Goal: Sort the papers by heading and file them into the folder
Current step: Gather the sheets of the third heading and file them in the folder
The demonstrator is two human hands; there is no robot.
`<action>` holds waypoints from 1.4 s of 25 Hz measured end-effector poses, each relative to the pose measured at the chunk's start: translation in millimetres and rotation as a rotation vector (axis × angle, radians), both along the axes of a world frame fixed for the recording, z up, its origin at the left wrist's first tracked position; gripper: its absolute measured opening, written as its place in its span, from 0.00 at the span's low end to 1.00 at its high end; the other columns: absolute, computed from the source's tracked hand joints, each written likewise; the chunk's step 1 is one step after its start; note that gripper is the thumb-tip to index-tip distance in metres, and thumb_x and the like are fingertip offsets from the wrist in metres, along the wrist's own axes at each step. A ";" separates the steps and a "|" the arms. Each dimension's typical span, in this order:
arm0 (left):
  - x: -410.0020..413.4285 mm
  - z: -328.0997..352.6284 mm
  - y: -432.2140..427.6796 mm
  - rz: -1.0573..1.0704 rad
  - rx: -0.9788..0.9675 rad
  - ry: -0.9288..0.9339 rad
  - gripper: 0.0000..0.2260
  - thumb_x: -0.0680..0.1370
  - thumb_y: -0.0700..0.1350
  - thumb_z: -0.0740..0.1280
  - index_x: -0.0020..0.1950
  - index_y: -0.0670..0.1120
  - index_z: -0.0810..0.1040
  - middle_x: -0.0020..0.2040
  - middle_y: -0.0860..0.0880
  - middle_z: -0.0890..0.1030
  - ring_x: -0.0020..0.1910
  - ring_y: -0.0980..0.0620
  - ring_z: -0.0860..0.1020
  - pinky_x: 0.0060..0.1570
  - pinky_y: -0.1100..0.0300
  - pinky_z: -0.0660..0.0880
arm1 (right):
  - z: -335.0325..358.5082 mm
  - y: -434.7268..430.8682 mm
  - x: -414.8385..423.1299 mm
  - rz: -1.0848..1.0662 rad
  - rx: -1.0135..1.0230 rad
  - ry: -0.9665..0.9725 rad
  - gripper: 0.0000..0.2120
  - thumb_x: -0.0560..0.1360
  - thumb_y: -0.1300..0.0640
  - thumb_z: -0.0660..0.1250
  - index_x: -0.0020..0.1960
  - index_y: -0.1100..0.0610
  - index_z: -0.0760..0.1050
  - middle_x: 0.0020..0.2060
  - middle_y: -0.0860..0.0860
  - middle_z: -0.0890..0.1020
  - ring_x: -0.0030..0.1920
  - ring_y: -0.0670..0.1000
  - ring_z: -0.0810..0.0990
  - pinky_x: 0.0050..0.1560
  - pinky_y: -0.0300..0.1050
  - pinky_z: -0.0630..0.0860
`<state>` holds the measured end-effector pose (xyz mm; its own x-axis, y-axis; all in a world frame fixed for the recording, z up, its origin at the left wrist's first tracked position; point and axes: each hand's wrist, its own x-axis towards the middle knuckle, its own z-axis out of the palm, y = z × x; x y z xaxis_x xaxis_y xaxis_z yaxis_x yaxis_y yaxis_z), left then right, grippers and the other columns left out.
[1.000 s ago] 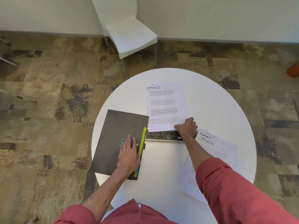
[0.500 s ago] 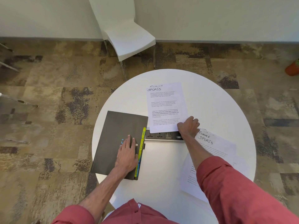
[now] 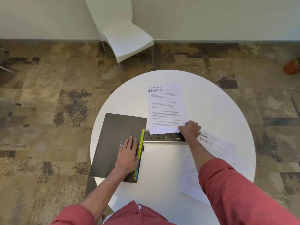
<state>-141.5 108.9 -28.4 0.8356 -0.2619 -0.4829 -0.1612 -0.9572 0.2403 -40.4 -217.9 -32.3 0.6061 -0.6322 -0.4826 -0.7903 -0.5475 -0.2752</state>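
Note:
A dark grey folder [image 3: 113,143] with yellow and blue index tabs along its right edge lies shut on the left of the round white table [image 3: 219,103]. My left hand [image 3: 127,157] rests flat on its cover, fingers together. A printed sheet headed SPORTS [image 3: 165,108] lies at the table's middle, with another sheet showing just under its top edge. My right hand [image 3: 190,129] pinches the sheet's lower right corner. To the right lies a loose stack of papers [image 3: 215,156], the top one headed SPORTS, partly hidden by my right arm.
A black socket strip [image 3: 164,138] is set into the table's middle, partly under the held sheet. A white chair [image 3: 123,38] stands beyond the table by the wall. An orange plant pot [image 3: 291,68] sits on the carpet at the far right.
My right hand has shifted slightly along the sheet's lower right corner, and a second heading now shows at the sheet's top edge. My left hand stays on the folder.

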 end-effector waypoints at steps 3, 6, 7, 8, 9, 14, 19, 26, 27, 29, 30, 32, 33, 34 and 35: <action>3.3 1.0 -5.7 0.012 -0.014 -0.012 0.36 0.84 0.48 0.63 0.88 0.44 0.49 0.88 0.41 0.49 0.87 0.39 0.51 0.85 0.42 0.54 | 2.9 -9.2 -8.5 -0.021 0.071 -0.178 0.05 0.75 0.60 0.69 0.50 0.54 0.79 0.53 0.54 0.82 0.60 0.61 0.76 0.55 0.53 0.71; 2.9 2.2 -11.0 0.014 -0.060 -0.044 0.35 0.83 0.47 0.64 0.87 0.42 0.54 0.87 0.38 0.53 0.86 0.38 0.55 0.84 0.42 0.57 | 22.8 -21.2 -14.6 -0.050 0.169 -0.355 0.03 0.77 0.58 0.70 0.51 0.54 0.80 0.43 0.51 0.83 0.47 0.58 0.81 0.45 0.47 0.73; 3.1 2.0 -13.2 0.015 -0.079 -0.048 0.34 0.82 0.46 0.65 0.86 0.41 0.56 0.87 0.37 0.55 0.85 0.37 0.56 0.84 0.42 0.57 | 29.8 -27.5 -16.5 -0.050 0.190 -0.407 0.04 0.78 0.56 0.70 0.51 0.54 0.82 0.42 0.51 0.83 0.45 0.56 0.81 0.44 0.47 0.74; 3.6 2.4 -15.7 0.016 -0.098 -0.050 0.33 0.82 0.45 0.65 0.85 0.41 0.58 0.86 0.37 0.56 0.85 0.37 0.57 0.83 0.42 0.58 | 36.3 -34.2 -19.4 -0.061 0.207 -0.460 0.04 0.78 0.55 0.71 0.50 0.53 0.83 0.41 0.50 0.83 0.44 0.55 0.81 0.45 0.48 0.75; 4.1 3.5 -18.9 0.012 -0.118 -0.054 0.32 0.81 0.45 0.65 0.85 0.41 0.59 0.85 0.36 0.58 0.84 0.37 0.59 0.83 0.42 0.59 | 42.6 -41.3 -23.6 -0.085 0.225 -0.517 0.04 0.78 0.54 0.71 0.50 0.53 0.84 0.40 0.50 0.84 0.42 0.53 0.80 0.45 0.49 0.76; 5.5 23.6 -36.7 0.048 -0.233 -0.128 0.30 0.82 0.45 0.65 0.83 0.38 0.64 0.81 0.37 0.68 0.80 0.37 0.66 0.81 0.41 0.63 | 67.6 -59.3 -62.8 -0.302 0.410 -0.714 0.06 0.81 0.58 0.72 0.56 0.58 0.82 0.39 0.53 0.83 0.36 0.52 0.80 0.36 0.48 0.80; 3.7 46.6 -54.0 0.341 -0.503 -0.195 0.22 0.88 0.53 0.59 0.79 0.44 0.71 0.76 0.44 0.76 0.75 0.42 0.73 0.76 0.46 0.68 | 74.9 -30.0 -128.9 -0.314 0.648 -0.696 0.03 0.80 0.63 0.72 0.54 0.59 0.81 0.37 0.52 0.84 0.33 0.54 0.80 0.30 0.43 0.72; -5.1 52.0 -48.1 0.681 -1.036 0.253 0.15 0.84 0.49 0.69 0.70 0.51 0.82 0.63 0.55 0.87 0.62 0.51 0.86 0.67 0.41 0.80 | 56.3 17.2 -203.7 -0.147 0.831 -0.473 0.04 0.79 0.63 0.74 0.52 0.58 0.81 0.38 0.52 0.87 0.35 0.52 0.83 0.32 0.43 0.72; -9.8 50.1 -47.0 0.706 -1.024 0.234 0.13 0.84 0.46 0.69 0.69 0.51 0.82 0.62 0.54 0.87 0.60 0.50 0.86 0.65 0.41 0.81 | 50.3 16.1 -211.0 -0.125 0.832 -0.441 0.04 0.79 0.62 0.74 0.53 0.59 0.81 0.38 0.53 0.86 0.35 0.52 0.83 0.32 0.42 0.72; -18.9 44.4 -46.8 0.749 -1.023 0.229 0.11 0.84 0.43 0.69 0.67 0.48 0.82 0.61 0.53 0.88 0.58 0.49 0.87 0.62 0.41 0.83 | 42.0 8.5 -222.5 -0.076 0.831 -0.381 0.08 0.78 0.61 0.75 0.55 0.63 0.80 0.38 0.53 0.85 0.36 0.53 0.83 0.32 0.41 0.72; -23.1 44.3 -48.0 0.753 -1.011 0.222 0.10 0.85 0.43 0.69 0.66 0.48 0.82 0.60 0.52 0.88 0.57 0.49 0.88 0.61 0.41 0.83 | 42.9 4.2 -226.6 -0.047 0.836 -0.346 0.10 0.78 0.61 0.76 0.55 0.64 0.80 0.38 0.53 0.85 0.37 0.53 0.83 0.32 0.41 0.72; -29.6 39.0 -48.6 0.754 -0.964 0.207 0.09 0.84 0.42 0.69 0.64 0.47 0.82 0.59 0.52 0.88 0.56 0.49 0.88 0.60 0.42 0.84 | 40.1 -6.3 -233.1 -0.007 0.832 -0.265 0.10 0.77 0.58 0.77 0.54 0.62 0.81 0.39 0.52 0.85 0.38 0.52 0.84 0.33 0.40 0.73; -32.4 36.0 -49.3 0.754 -0.948 0.212 0.09 0.84 0.41 0.69 0.64 0.47 0.82 0.58 0.51 0.89 0.56 0.49 0.88 0.60 0.42 0.84 | 38.4 -12.1 -236.3 -0.010 0.787 -0.247 0.09 0.76 0.55 0.78 0.52 0.59 0.83 0.40 0.49 0.86 0.39 0.50 0.84 0.34 0.40 0.74; -34.6 32.8 -50.1 0.754 -0.930 0.221 0.09 0.83 0.40 0.69 0.63 0.46 0.82 0.58 0.51 0.89 0.56 0.48 0.88 0.60 0.43 0.83 | 36.1 -20.0 -240.3 -0.035 0.663 -0.253 0.08 0.76 0.52 0.77 0.51 0.55 0.84 0.42 0.46 0.87 0.42 0.49 0.84 0.38 0.40 0.76; -36.0 30.6 -50.7 0.754 -0.902 0.233 0.10 0.83 0.39 0.69 0.63 0.47 0.82 0.57 0.51 0.89 0.55 0.48 0.88 0.60 0.43 0.83 | 31.2 -29.9 -245.8 -0.086 0.463 -0.262 0.08 0.76 0.50 0.76 0.50 0.52 0.83 0.44 0.44 0.87 0.45 0.50 0.85 0.43 0.42 0.77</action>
